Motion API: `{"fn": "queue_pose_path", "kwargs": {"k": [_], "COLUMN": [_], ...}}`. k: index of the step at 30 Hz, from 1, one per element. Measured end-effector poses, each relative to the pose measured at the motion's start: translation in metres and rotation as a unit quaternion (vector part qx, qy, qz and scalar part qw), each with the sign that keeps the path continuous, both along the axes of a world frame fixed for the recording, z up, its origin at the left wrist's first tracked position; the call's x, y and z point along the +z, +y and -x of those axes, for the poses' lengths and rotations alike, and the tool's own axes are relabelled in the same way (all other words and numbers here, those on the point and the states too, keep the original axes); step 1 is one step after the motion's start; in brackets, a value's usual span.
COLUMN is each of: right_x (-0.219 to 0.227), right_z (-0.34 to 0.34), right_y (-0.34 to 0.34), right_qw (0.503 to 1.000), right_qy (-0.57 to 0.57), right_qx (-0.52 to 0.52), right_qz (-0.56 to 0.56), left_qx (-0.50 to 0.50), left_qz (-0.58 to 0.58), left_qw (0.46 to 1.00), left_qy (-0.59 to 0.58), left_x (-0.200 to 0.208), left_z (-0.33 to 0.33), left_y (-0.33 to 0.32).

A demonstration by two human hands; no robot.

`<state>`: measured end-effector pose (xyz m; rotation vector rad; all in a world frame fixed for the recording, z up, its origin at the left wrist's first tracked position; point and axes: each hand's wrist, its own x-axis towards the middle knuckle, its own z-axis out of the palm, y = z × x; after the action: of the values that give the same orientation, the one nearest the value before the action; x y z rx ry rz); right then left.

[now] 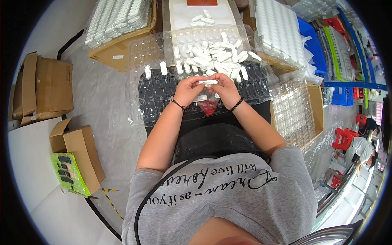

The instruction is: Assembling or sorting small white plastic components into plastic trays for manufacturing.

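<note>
Between the fingertips of my left hand (188,89) and my right hand (227,88), a small white oblong piece (208,82) lies crosswise, pinched at both ends. Its exact kind is too small to tell. Just beyond my hands is a loose heap of similar white oblong pieces (222,56). Under them spreads a clear plastic blister tray (157,92) with rows of pockets. Several white pieces stand in a row along its far part, to the left of the heap. Another white piece (200,98) lies below my left fingers, near something red (208,108).
Stacked trays full of white pieces (118,20) stand on a carton at far left, with more white trays (279,30) at far right. Clear empty trays (292,110) fill a box by my right arm. Cardboard boxes (51,85) stand left. A person (361,149) sits far right.
</note>
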<state>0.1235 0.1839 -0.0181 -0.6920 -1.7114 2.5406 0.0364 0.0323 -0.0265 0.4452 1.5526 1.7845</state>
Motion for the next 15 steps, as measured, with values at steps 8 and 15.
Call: {"fn": "queue_pose_path", "kwargs": {"k": [8, 15], "right_x": [0.001, 0.02], "right_z": [0.005, 0.024], "right_y": [-0.002, 0.005], "right_qw": [0.997, 0.938], "right_qy": [0.006, 0.144], "right_qx": [0.042, 0.121], "right_qz": [-0.058, -0.291], "left_qx": [-0.012, 0.041], "left_qz": [0.021, -0.049], "left_qw": [0.999, 0.995], "left_qy": [0.033, -0.072], "left_x": [-0.007, 0.002], "left_z": [0.005, 0.014], "left_y": [-0.002, -0.007]}}
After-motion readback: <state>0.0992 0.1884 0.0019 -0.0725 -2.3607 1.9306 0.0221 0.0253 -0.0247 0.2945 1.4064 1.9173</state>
